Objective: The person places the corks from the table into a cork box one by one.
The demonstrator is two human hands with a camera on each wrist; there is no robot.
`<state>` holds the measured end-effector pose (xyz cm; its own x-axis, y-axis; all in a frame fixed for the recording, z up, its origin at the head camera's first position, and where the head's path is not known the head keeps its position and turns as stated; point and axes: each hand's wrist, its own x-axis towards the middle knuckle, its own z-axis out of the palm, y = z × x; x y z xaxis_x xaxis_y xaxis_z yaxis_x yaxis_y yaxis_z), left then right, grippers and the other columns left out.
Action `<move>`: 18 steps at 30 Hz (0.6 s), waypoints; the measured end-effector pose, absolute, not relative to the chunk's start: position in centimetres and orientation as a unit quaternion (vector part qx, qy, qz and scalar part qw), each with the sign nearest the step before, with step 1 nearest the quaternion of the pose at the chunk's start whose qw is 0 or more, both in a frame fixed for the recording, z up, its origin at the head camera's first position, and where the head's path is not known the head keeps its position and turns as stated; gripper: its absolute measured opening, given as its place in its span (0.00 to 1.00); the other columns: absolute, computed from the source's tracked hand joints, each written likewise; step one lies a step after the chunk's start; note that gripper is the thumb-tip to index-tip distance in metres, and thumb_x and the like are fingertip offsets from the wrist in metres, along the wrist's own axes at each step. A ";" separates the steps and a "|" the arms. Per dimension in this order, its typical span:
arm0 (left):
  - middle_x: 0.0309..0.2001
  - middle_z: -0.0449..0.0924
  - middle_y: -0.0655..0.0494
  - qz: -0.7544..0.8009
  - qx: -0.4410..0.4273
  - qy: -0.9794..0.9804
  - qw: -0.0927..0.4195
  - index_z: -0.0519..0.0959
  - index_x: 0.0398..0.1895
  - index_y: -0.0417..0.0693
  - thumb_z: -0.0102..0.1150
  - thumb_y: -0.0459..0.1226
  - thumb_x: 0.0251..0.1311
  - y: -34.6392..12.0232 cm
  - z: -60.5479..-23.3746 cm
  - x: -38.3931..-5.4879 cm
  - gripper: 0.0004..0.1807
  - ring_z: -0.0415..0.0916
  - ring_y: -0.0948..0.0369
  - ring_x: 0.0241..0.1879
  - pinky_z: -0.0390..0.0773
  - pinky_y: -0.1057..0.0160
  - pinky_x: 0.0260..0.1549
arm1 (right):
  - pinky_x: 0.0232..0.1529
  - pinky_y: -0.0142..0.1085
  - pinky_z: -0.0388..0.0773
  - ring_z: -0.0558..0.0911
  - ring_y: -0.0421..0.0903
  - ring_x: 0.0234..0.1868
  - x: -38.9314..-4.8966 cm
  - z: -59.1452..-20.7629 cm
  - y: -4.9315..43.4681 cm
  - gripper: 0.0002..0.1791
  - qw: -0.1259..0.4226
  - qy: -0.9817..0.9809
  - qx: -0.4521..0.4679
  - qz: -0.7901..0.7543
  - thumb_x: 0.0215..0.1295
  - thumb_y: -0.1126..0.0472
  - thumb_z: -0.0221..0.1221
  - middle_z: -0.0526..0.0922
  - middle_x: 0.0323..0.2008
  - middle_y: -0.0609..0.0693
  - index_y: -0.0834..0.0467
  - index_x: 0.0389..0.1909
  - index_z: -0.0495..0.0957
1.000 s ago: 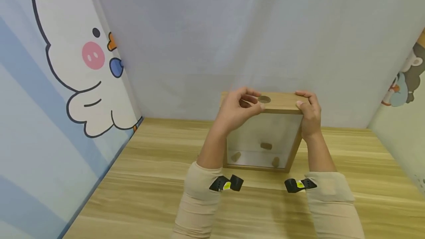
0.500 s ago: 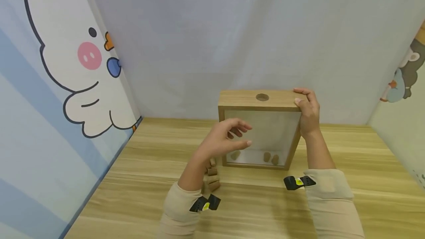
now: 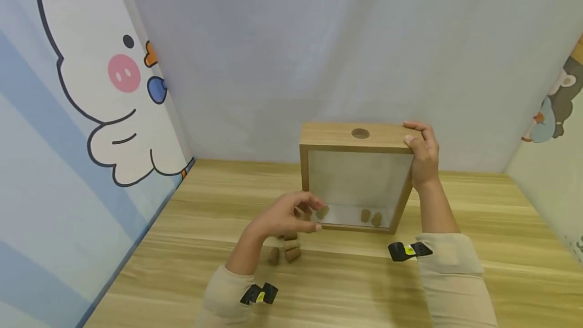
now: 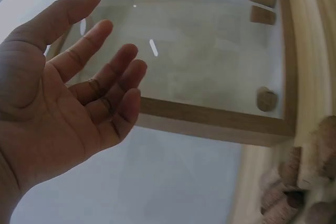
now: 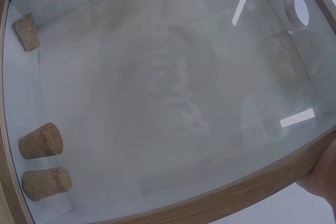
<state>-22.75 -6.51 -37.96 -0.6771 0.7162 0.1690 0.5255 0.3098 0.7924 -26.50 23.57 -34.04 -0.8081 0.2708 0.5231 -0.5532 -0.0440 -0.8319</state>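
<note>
A shadow box with a wooden frame [image 3: 325, 135] and a clear front stands upright on the table. Its top has a round hole [image 3: 360, 133]. Three corks lie inside along the bottom: one at the left [image 3: 322, 212] and two towards the right, one of them a tapered cork [image 5: 47, 183]. My right hand [image 3: 424, 158] grips the box's top right corner, thumb in front and fingers over the top. My left hand [image 3: 284, 215], fingers loosely bent and holding nothing, is in front of the box's lower left corner, above several loose corks [image 3: 292, 254] that it partly hides.
The wood-grain table [image 3: 191, 247] extends to both sides of the box. A pale curtain [image 3: 255, 65] hangs close behind it. Printed panels with cartoon figures, such as a white character [image 3: 91, 75] at left, border the space.
My left hand has left the hole at the top and moved down and left to the loose corks. A cork has dropped to the box's bottom. My right hand keeps its grip.
</note>
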 end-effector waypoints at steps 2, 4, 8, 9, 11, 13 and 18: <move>0.46 0.76 0.59 0.450 0.387 0.796 0.118 0.76 0.50 0.45 0.66 0.35 0.53 -6.9 -38.7 -22.7 0.20 0.71 0.58 0.44 0.73 0.52 0.42 | 0.44 0.40 0.59 0.67 0.45 0.43 -26.5 -34.0 23.6 0.16 0.289 -0.628 0.110 0.714 0.58 0.65 0.44 0.69 0.44 0.51 0.52 0.43 0.76; 0.46 0.76 0.59 0.454 0.390 0.791 0.126 0.76 0.51 0.45 0.67 0.35 0.52 -7.4 -39.4 -22.6 0.21 0.72 0.57 0.45 0.73 0.53 0.41 | 0.44 0.40 0.59 0.67 0.45 0.43 -26.4 -34.1 23.6 0.16 0.289 -0.629 0.106 0.714 0.58 0.65 0.44 0.69 0.44 0.51 0.52 0.43 0.76; 0.50 0.74 0.55 0.459 0.388 0.778 0.184 0.73 0.56 0.47 0.67 0.35 0.52 -8.9 -40.3 -22.4 0.26 0.71 0.56 0.48 0.73 0.52 0.45 | 0.43 0.41 0.60 0.67 0.46 0.43 -26.3 -33.9 23.5 0.16 0.283 -0.632 0.098 0.714 0.58 0.64 0.43 0.69 0.45 0.51 0.52 0.43 0.75; 0.52 0.73 0.55 0.456 0.387 0.776 0.199 0.73 0.57 0.47 0.67 0.36 0.52 -9.3 -40.7 -22.4 0.27 0.71 0.56 0.49 0.73 0.51 0.46 | 0.43 0.41 0.60 0.67 0.45 0.43 -26.3 -33.9 23.5 0.16 0.282 -0.633 0.098 0.714 0.58 0.64 0.43 0.69 0.45 0.51 0.52 0.43 0.75; 0.53 0.72 0.54 0.456 0.379 0.771 0.234 0.71 0.59 0.45 0.67 0.36 0.52 -10.1 -41.3 -22.2 0.29 0.69 0.53 0.51 0.71 0.48 0.48 | 0.42 0.41 0.60 0.67 0.45 0.43 -26.3 -34.0 23.4 0.16 0.280 -0.634 0.097 0.715 0.58 0.64 0.43 0.68 0.45 0.51 0.51 0.43 0.75; 0.54 0.71 0.54 0.451 0.369 0.771 0.256 0.70 0.60 0.45 0.67 0.37 0.52 -10.8 -41.9 -22.0 0.30 0.68 0.50 0.53 0.69 0.46 0.49 | 0.42 0.41 0.60 0.67 0.46 0.43 -26.3 -34.0 23.4 0.16 0.281 -0.635 0.098 0.713 0.58 0.64 0.43 0.69 0.44 0.51 0.52 0.43 0.75; 0.55 0.70 0.46 0.448 0.347 0.777 0.273 0.70 0.61 0.45 0.68 0.33 0.51 -11.6 -42.9 -21.8 0.31 0.67 0.45 0.53 0.69 0.45 0.48 | 0.43 0.40 0.59 0.67 0.45 0.43 -26.4 -34.0 23.4 0.16 0.287 -0.638 0.100 0.708 0.58 0.64 0.43 0.69 0.45 0.51 0.52 0.43 0.75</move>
<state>-21.82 -11.62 -42.91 -0.6100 0.7842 -0.1133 0.2952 0.3577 0.8860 -26.39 23.40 -34.01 -0.8155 0.2789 0.5071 -0.5334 -0.0222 -0.8456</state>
